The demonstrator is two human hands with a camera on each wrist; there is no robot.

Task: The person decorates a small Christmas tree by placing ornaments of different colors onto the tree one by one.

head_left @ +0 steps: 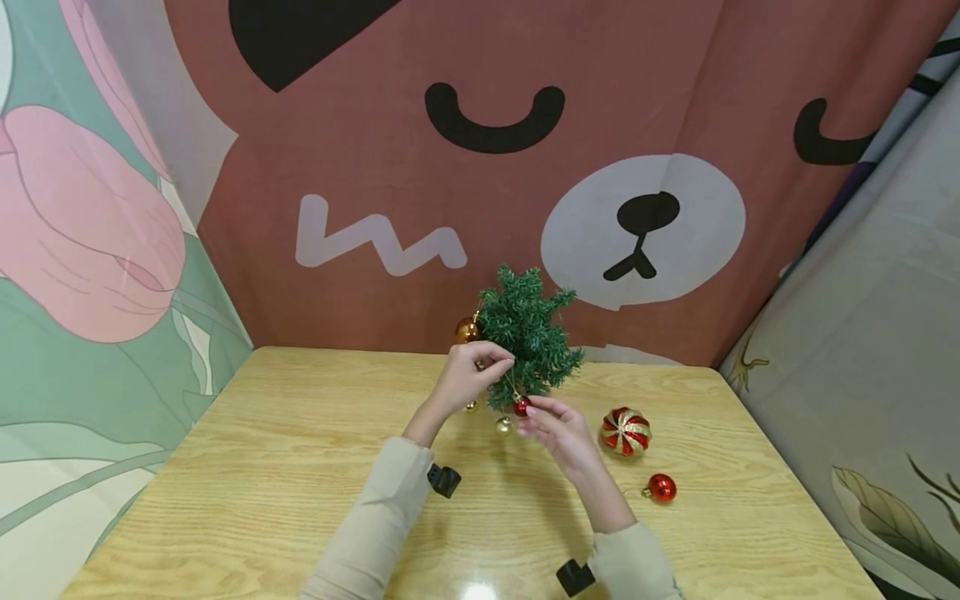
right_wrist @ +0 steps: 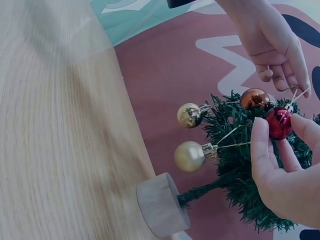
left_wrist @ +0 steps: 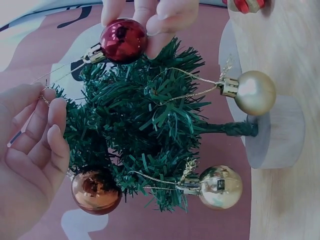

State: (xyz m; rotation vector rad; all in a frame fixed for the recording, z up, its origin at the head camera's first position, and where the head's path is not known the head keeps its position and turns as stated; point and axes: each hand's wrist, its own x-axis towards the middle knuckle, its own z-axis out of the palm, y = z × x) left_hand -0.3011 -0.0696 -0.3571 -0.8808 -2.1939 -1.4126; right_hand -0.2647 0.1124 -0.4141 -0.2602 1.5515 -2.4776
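Observation:
A small green artificial Christmas tree (head_left: pixel 527 327) stands near the table's back edge on a round wooden base (right_wrist: pixel 159 206). In front of it, my left hand (head_left: pixel 467 377) pinches the gold string (left_wrist: pixel 60 69) of a shiny red bauble (left_wrist: pixel 123 41). The thumb and fingers of my right hand (head_left: pixel 561 435) hold that bauble by its sides, with the string stretched between the hands. From the tree's branches hang a matte gold bauble (left_wrist: pixel 256 93), a shiny gold bauble (left_wrist: pixel 221 186) and a copper bauble (left_wrist: pixel 96 190).
To the right of the tree a red and gold striped bauble (head_left: pixel 626 432) lies on the wooden table (head_left: pixel 247 483). Nearer me is another red bauble (head_left: pixel 662 487). A curtain with a bear print (head_left: pixel 360 317) hangs right behind the table.

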